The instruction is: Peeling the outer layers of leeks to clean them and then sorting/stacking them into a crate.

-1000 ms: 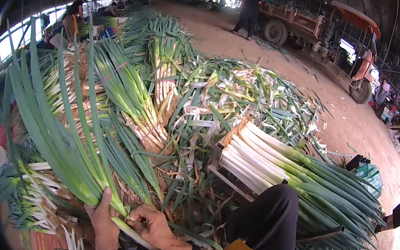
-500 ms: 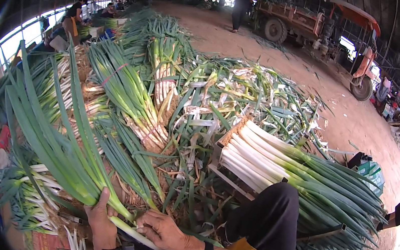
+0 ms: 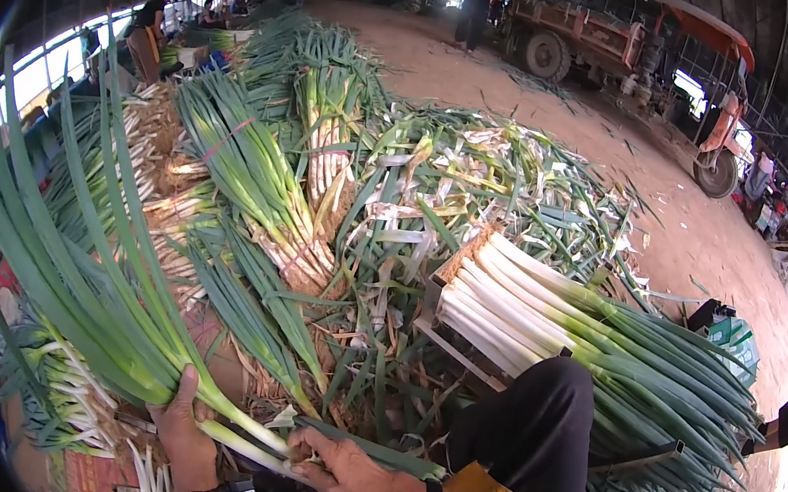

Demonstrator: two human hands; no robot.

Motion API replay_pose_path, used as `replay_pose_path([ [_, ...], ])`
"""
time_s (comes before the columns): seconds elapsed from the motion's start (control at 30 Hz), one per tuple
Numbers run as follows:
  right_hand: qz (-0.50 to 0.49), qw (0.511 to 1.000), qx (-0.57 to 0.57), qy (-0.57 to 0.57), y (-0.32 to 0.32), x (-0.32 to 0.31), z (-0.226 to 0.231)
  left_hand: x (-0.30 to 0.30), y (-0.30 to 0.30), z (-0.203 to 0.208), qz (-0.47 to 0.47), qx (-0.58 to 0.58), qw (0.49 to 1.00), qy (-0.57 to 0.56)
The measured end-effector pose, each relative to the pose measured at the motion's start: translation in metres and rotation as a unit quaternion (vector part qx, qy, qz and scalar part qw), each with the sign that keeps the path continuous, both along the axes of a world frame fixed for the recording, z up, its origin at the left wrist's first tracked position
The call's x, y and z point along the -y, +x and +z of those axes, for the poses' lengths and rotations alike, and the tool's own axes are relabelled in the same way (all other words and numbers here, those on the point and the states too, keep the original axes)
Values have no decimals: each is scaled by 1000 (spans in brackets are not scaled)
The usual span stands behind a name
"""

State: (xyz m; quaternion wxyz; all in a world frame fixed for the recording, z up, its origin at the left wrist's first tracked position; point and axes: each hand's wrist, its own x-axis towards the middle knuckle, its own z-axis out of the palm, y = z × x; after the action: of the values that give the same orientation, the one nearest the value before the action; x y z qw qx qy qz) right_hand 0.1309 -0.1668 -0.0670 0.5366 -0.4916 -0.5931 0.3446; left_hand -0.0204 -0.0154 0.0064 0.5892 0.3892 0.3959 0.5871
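My left hand (image 3: 188, 433) is closed round a few long green onions (image 3: 120, 324), near where the white stalks turn green. Their leaves fan out up and to the left. My right hand (image 3: 345, 467) pinches at the white stalks close to their lower ends; what exactly the fingertips grip is hidden. A long green leaf (image 3: 391, 459) runs just beyond the right hand's knuckles. To the right, a thick stack of trimmed green onions (image 3: 544, 316) lies in a metal rack (image 3: 461, 354), roots to the left, beside my raised knee.
Tied green onion bundles (image 3: 254, 178) lie ahead on the left. A heap of stripped leaves (image 3: 492, 179) covers the middle. Loose green onions (image 3: 81, 394) are at the near left. An orange-roofed farm vehicle (image 3: 674, 84) stands far right; people (image 3: 148, 34) work at the far left.
The held green onions have shifted left with my left hand. My right hand has moved right and slightly down along the stalks. A green leaf now shows beyond it.
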Motion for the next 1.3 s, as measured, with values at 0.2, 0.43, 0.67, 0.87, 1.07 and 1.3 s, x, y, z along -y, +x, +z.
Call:
replay_pose_path([
  [0.2,-9,981,191,-28,-8,-42,16,6,8,3,-2,1,1000,-3],
  [0.43,11,967,253,20,2,-37,24,7,4,3,-19,3,1000,-24],
  [0.67,89,988,115,-60,12,-11,-14,-2,-14,10,-4,18,1000,-9],
  [0.87,42,982,112,-148,37,27,-49,-10,-22,1,8,36,999,24],
  [1.07,-42,989,140,17,26,-1,-18,8,-7,15,2,36,999,2],
  [1.3,38,996,83,-25,5,-42,20,14,8,17,-39,39,998,-7],
])
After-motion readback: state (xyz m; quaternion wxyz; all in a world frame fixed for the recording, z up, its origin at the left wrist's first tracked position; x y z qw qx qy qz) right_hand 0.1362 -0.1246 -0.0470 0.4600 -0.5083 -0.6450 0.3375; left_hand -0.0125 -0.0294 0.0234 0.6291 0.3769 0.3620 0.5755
